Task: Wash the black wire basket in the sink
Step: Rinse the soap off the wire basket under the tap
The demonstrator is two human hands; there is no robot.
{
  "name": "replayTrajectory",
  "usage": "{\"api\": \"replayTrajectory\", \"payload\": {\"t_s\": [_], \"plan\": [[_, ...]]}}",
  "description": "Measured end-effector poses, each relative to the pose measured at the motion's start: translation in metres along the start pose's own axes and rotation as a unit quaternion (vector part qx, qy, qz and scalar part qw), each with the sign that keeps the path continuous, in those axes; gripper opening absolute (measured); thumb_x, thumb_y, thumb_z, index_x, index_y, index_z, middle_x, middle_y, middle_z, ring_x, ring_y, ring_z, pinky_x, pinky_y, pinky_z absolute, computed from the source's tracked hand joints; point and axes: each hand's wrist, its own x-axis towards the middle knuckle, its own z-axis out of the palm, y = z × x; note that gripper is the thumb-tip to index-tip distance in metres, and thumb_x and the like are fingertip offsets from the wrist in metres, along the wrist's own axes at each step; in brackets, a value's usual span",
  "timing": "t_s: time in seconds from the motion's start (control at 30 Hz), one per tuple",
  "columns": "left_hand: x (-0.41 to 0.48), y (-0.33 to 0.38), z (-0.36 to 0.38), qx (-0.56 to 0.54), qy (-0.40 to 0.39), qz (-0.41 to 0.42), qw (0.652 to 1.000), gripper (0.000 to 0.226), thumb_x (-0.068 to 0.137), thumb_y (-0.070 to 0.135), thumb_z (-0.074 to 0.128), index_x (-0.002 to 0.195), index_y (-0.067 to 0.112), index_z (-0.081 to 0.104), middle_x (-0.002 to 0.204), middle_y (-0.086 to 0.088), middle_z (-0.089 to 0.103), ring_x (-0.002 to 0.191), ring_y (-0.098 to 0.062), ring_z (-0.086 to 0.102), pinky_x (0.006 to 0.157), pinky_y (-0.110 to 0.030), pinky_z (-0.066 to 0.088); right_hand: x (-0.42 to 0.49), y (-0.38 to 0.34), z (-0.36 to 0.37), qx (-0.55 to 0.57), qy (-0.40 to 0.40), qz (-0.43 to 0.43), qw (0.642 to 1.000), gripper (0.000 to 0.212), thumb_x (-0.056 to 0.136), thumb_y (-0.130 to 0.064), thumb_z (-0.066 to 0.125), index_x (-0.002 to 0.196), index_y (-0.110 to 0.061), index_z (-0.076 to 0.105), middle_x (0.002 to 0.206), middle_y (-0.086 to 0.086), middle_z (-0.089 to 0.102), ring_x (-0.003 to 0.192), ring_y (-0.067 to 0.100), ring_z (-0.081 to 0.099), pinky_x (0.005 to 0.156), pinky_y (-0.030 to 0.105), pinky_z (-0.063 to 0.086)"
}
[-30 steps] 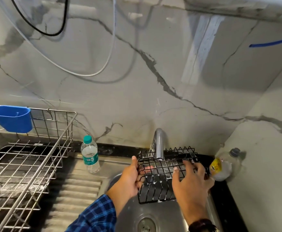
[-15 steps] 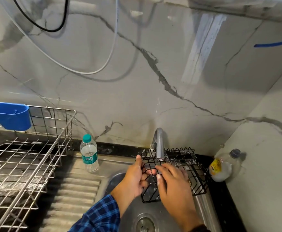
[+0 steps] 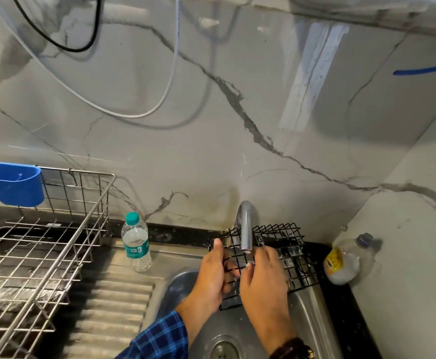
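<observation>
Under the tap (image 3: 246,229), left hand (image 3: 211,275) grips the black wire basket (image 3: 292,255); right hand (image 3: 263,281) presses flat on it.

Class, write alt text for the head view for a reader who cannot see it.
A black wire basket is held under the tap over a sink: left hand gripping its edge, right hand resting on its wires. A water bottle and dish rack stand to its left.
</observation>
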Motion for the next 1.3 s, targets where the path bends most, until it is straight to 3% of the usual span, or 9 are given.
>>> {"api": "replayTrajectory", "payload": {"t_s": [0.13,0.23,0.33,0.47,0.77,0.9,1.0,1.1,1.3], "plan": [[-0.018,-0.005,0.001,0.051,-0.035,0.046,0.997,0.061,0.105,0.048,0.026,0.065,0.019,0.061,0.048,0.005,0.052,0.037,-0.008,0.042,0.039,-0.019,0.028,-0.003,-0.010,0.004,0.012,0.032,0.048,0.998,0.024,0.091,-0.024,0.060,0.114,-0.024,0.056,0.108,-0.009,0.055,0.098,0.010,0.054,0.086,0.032,0.053],[-0.026,-0.012,0.000,0.083,-0.039,0.084,0.992,0.059,0.106,0.046,0.024,0.070,0.019,0.062,0.049,0.005,0.055,0.040,-0.008,0.046,0.040,-0.020,0.034,-0.002,-0.011,0.004,0.078,0.010,0.062,0.995,0.030,0.095,-0.013,0.056,0.125,-0.017,0.055,0.109,-0.010,0.047,0.089,0.000,0.046,0.073,0.009,0.045],[-0.026,-0.017,-0.004,0.074,-0.032,0.088,0.993,0.058,0.106,0.049,0.026,0.079,0.011,0.062,0.052,0.000,0.051,0.040,-0.011,0.041,0.040,-0.021,0.031,0.000,-0.006,0.007,0.090,-0.016,0.071,0.993,0.028,0.098,-0.017,0.055,0.126,-0.016,0.055,0.122,-0.007,0.048,0.089,-0.001,0.051,0.064,0.002,0.038],[-0.025,-0.024,-0.007,0.079,-0.016,0.095,0.992,0.067,0.104,0.052,0.028,0.086,-0.001,0.064,0.066,-0.015,0.055,0.056,-0.026,0.050,0.053,-0.031,0.041,-0.005,-0.010,0.019,0.047,0.019,0.068,0.996,0.029,0.097,-0.023,0.054,0.125,-0.019,0.060,0.135,-0.007,0.050,0.113,0.010,0.049,0.093,0.023,0.046],[-0.024,-0.030,-0.022,0.044,0.001,0.023,0.999,0.060,0.105,0.051,0.028,0.105,0.010,0.072,0.074,-0.005,0.075,0.061,-0.015,0.068,0.047,-0.021,0.046,-0.001,-0.002,0.015,0.046,-0.060,-0.038,0.996,0.022,0.103,-0.035,0.041,0.111,-0.030,0.060,0.112,-0.014,0.056,0.090,-0.002,0.052,0.075,0.010,0.046],[-0.023,-0.024,-0.015,0.049,0.000,0.072,0.996,0.060,0.106,0.047,0.030,0.093,0.006,0.072,0.079,-0.015,0.075,0.066,-0.016,0.071,0.058,-0.028,0.057,-0.003,-0.013,0.019,-0.093,-0.028,-0.056,0.994,0.051,0.098,-0.055,0.023,0.109,-0.030,0.066,0.112,-0.014,0.063,0.101,0.009,0.050,0.085,0.021,0.043],[-0.029,-0.017,-0.015,0.048,-0.011,0.070,0.996,0.058,0.106,0.049,0.027,0.092,0.011,0.069,0.059,-0.001,0.067,0.048,-0.008,0.061,0.043,-0.022,0.045,0.008,-0.014,0.014,-0.080,-0.070,-0.059,0.993,0.062,0.094,-0.062,0.012,0.097,-0.031,0.064,0.091,-0.012,0.064,0.089,0.008,0.054,0.073,0.020,0.040],[-0.028,-0.018,-0.017,0.065,0.006,0.087,0.994,0.058,0.105,0.050,0.028,0.089,0.011,0.067,0.059,0.001,0.065,0.050,-0.007,0.060,0.046,-0.019,0.044,0.009,-0.016,0.013,-0.075,-0.084,-0.047,0.993,0.047,0.098,-0.059,0.026,0.103,-0.031,0.063,0.096,-0.011,0.063,0.094,0.007,0.050,0.081,0.021,0.047],[-0.023,-0.024,-0.018,0.065,0.045,0.117,0.990,0.059,0.104,0.046,0.034,0.093,-0.001,0.068,0.090,-0.023,0.072,0.077,-0.020,0.070,0.073,-0.036,0.057,-0.007,-0.026,0.029,-0.079,-0.001,-0.023,0.997,0.045,0.094,-0.055,0.040,0.107,-0.025,0.072,0.108,-0.006,0.068,0.101,0.015,0.057,0.088,0.026,0.048]]}}
